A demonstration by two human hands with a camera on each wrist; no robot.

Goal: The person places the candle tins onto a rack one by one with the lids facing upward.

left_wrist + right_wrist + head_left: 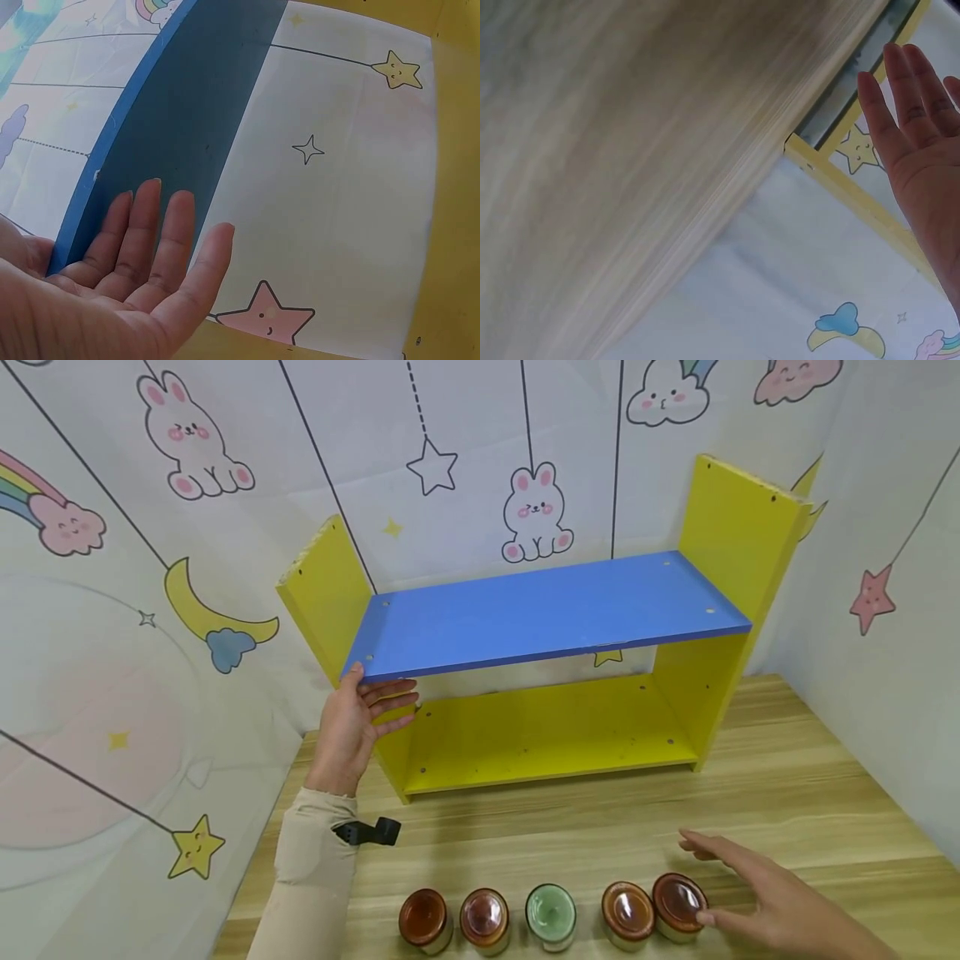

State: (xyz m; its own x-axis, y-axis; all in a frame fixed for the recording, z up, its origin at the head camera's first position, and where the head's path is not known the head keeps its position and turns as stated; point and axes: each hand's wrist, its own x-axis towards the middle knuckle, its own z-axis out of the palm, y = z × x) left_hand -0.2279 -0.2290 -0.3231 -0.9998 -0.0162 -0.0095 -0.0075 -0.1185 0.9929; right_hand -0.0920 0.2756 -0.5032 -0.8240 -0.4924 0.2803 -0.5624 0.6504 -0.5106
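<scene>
A blue shelf board (pixel 540 610) spans two yellow side panels (pixel 735 535) above a yellow bottom board (pixel 547 731). My left hand (pixel 352 727) is at the blue board's front left corner. Its thumb lies on the top edge, while the other fingers extend loosely spread below the board; in the left wrist view these fingers (pixel 176 232) show under the blue underside. Low on the right, my right hand (pixel 772 893) has its fingers extended, its thumb tip overlapping the rightmost small round pot (pixel 678 902), which has a glossy dark brown top.
Several small round pots stand in a row near the front, including a green-topped one (pixel 551 914) and brown-topped ones (pixel 483 918). The shelf unit stands on a wood-grain table (pixel 517 835). Behind and beside it hangs a white cloth (pixel 465 535) printed with rabbits and stars.
</scene>
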